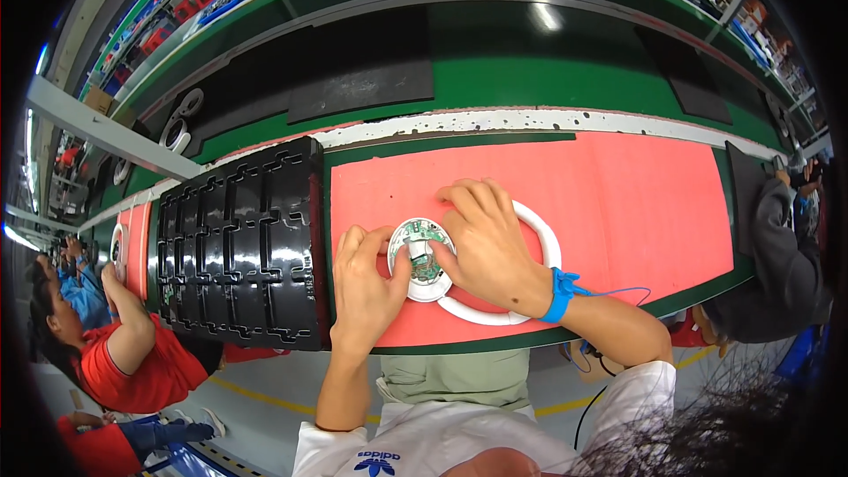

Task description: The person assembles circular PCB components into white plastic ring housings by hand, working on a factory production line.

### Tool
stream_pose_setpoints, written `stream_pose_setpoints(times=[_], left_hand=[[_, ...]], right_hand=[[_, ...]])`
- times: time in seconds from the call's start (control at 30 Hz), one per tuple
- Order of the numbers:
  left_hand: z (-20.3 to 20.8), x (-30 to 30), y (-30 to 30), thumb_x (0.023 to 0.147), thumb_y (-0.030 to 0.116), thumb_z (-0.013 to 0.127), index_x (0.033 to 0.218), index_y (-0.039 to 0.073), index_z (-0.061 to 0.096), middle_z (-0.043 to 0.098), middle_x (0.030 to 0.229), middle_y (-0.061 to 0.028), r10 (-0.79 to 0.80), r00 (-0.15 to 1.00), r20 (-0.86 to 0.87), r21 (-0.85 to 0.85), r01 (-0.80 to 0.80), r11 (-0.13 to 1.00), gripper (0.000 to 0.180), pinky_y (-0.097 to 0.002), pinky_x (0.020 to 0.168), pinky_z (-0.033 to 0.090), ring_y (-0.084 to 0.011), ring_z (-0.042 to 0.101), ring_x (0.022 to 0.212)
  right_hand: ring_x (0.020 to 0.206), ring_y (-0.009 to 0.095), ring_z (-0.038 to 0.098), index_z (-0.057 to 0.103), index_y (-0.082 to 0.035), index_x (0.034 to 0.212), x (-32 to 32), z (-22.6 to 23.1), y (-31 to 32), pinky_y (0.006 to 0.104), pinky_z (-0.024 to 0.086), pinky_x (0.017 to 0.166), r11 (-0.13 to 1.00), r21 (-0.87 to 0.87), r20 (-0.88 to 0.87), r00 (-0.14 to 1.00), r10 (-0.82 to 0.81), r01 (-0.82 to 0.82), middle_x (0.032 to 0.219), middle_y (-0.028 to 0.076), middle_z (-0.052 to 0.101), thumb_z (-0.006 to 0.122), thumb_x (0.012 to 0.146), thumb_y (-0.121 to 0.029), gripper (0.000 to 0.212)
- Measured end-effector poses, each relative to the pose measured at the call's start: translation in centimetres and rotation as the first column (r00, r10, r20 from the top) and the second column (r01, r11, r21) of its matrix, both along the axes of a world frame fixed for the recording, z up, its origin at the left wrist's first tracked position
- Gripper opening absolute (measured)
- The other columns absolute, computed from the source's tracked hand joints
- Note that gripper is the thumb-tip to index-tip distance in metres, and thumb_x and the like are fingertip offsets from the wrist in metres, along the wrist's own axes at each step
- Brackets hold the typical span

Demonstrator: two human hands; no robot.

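A round white housing (pixel 432 290) lies on the pink mat, with a green circuit board (pixel 425 231) exposed inside it. Joined to it, or lying against it, is a large white ring (pixel 549 243) that curves off to the right. My left hand (pixel 365 278) grips the housing's left edge, its thumb over the board. From the right, my right hand (pixel 484 243) holds the other side, thumb pressed near the board's middle and fingers curled beyond the far rim. A blue wrist strap (pixel 560 294) with a thin cord circles my right wrist. My hands hide part of the ring.
A black compartmented tray (pixel 243 247) stands left of the pink mat (pixel 654 212). Beyond the mat runs a green conveyor (pixel 530 84) carrying dark mats (pixel 362 66). A co-worker in red (pixel 150 358) sits at left; another person's dark sleeve (pixel 768 230) is at right.
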State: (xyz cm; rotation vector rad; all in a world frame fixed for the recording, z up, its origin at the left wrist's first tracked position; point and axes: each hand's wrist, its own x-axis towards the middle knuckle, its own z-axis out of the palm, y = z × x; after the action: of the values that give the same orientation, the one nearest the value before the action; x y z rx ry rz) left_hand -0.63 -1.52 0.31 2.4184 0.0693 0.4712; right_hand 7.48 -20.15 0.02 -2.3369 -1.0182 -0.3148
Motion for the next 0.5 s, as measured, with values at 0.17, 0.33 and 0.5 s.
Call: stream_pose_setpoints(times=[0.17,0.33,0.5], left_hand=[[0.18,-0.24,0.05,0.086,0.002,0.081,0.108,-0.004,0.075,0.061,0.087,-0.0132,-0.023,1.000,0.006,-0.006,0.023,1.000,0.024,-0.0434,0.074,0.051,-0.0301,0.064,0.083],[-0.55,-0.16,-0.26,0.086,0.002,0.083,0.111,-0.003,0.077,0.065,0.087,-0.0111,0.048,0.998,0.035,-0.061,-0.046,0.997,0.026,-0.0345,0.071,0.053,-0.0206,0.067,0.077],[0.31,-0.17,-0.64,0.087,0.003,0.083,0.108,-0.004,0.076,0.068,0.089,-0.0122,0.083,0.996,-0.016,-0.100,-0.084,0.991,0.023,-0.0348,0.071,0.055,-0.0219,0.068,0.077]], right_hand=[[0.131,0.036,0.054,0.074,0.004,0.090,-0.09,-0.16,-0.09,0.0542,0.037,0.117,1.000,0.020,-0.012,1.000,0.025,-0.025,0.130,0.017,0.065,0.081,0.084,-0.019,0.025],[0.131,0.037,0.054,0.074,0.005,0.088,0.04,-0.19,-0.06,0.0549,0.036,0.117,1.000,0.015,-0.008,1.000,-0.008,0.009,0.130,0.018,0.065,0.082,0.083,-0.021,0.027],[0.131,0.037,0.054,0.073,0.005,0.088,0.11,-0.13,0.14,0.0553,0.036,0.118,0.999,0.028,0.028,0.999,-0.025,0.025,0.130,0.019,0.065,0.082,0.082,-0.020,0.027]])
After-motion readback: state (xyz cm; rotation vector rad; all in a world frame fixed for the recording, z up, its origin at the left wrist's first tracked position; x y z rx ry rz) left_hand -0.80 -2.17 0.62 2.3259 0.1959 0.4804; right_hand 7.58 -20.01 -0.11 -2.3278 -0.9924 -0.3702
